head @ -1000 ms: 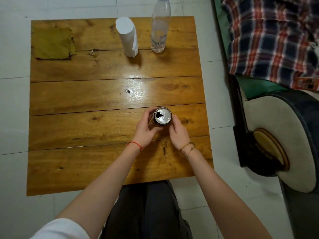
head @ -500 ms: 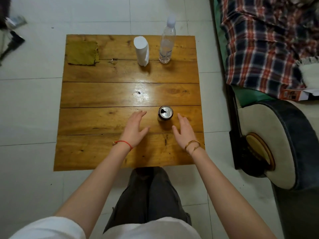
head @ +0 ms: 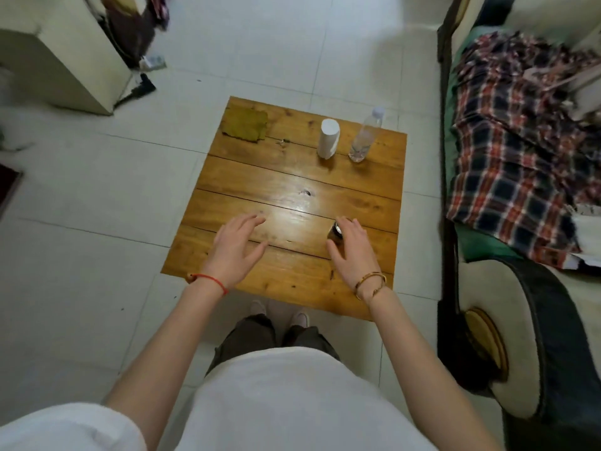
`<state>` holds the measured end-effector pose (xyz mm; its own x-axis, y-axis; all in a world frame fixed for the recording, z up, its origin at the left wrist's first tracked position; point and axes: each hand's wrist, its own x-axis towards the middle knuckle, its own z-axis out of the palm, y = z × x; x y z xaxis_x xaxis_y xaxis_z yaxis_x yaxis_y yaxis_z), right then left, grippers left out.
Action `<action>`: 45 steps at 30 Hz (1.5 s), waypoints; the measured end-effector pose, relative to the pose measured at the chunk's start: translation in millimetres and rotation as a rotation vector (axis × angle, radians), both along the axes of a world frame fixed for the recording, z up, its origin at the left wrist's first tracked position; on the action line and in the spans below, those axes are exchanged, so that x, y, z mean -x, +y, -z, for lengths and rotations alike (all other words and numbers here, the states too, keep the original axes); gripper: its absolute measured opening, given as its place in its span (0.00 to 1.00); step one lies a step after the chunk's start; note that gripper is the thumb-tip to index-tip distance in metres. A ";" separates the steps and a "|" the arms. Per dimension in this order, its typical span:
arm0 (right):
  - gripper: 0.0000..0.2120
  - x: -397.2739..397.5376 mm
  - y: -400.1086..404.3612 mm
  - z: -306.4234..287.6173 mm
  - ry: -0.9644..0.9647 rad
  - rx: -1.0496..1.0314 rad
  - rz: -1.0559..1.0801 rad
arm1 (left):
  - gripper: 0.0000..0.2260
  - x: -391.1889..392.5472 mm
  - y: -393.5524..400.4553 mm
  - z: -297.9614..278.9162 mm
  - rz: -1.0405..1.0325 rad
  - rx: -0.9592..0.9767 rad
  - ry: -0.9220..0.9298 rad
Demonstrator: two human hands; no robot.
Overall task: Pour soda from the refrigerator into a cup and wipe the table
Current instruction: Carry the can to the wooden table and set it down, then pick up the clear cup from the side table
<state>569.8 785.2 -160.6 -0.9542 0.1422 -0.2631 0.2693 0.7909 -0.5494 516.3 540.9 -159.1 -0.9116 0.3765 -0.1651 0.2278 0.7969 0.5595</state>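
- Head view looks down on a square wooden table point(head: 292, 177) made of planks, on a pale tiled floor.
- Soda can point(head: 335, 235) stands upright near the table's right front part, mostly covered from this angle by the right hand.
- Right hand point(head: 353, 250) is spread over the can with its fingers straight and loosely fanned; the picture does not show whether the palm touches the can, and no finger curls round it.
- Left hand point(head: 235, 247) hovers or rests over the table's front left part, well apart from the can, fingers extended and slightly parted, holding nothing.
- White paper cup point(head: 329, 138) stands upside down toward the far edge, with a clear plastic bottle point(head: 364, 138) just to its right.
- Yellow-green cloth point(head: 246, 126) lies flat on the far left corner, well apart from both hands.
- Sofa point(head: 507, 336) runs along the right side, with a plaid blanket point(head: 517, 164) draped on its seat.
- Pale cabinet point(head: 61, 56) stands at the upper left.
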 end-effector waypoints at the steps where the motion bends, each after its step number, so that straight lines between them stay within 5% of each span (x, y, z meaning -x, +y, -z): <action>1: 0.26 1.8 -7.5 -4.7 0.006 -0.013 -0.038 | 0.22 -6.2 -9.2 -6.0 -0.032 0.000 0.008; 19: 0.27 66.4 -250.9 -41.5 0.037 -0.042 -0.567 | 0.19 -66.7 -253.4 -47.8 -0.557 0.023 0.100; 31: 0.28 109.6 -483.0 -65.3 0.135 0.013 -0.741 | 0.20 -70.6 -472.7 -84.6 -0.720 0.073 0.178; 45: 0.27 199.6 -601.0 -55.6 0.146 -0.001 -0.753 | 0.21 11.0 -589.3 -82.0 -0.815 0.035 0.201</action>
<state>370.2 184.2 -105.0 -0.8188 -0.5599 -0.1268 -0.4177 0.7327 -0.5373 505.3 -48.4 -77.1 -0.9093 -0.4151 0.0298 -0.3342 0.7711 0.5420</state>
